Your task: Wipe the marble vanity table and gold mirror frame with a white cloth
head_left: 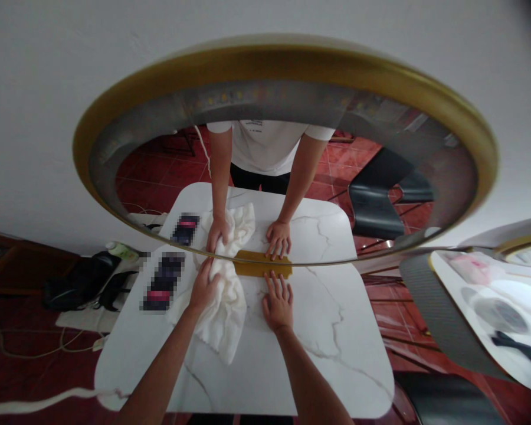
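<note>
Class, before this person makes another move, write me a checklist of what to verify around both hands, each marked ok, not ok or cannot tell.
1. Left hand on the white cloth: ok, touching it; how firmly it grips, cannot tell.
2. White cloth spread flat: not ok, it lies bunched and creased on the marbled table.
3. Right hand free of the cloth: ok, fingers spread, fingertips at the gold base.
4. Mirror firmly fixed: cannot tell from this view.
5. Pixelated item apart from both hands: ok, left of the left hand.

The wall (35, 112) is pale; the floor (13, 378) is red-tiled.
</note>
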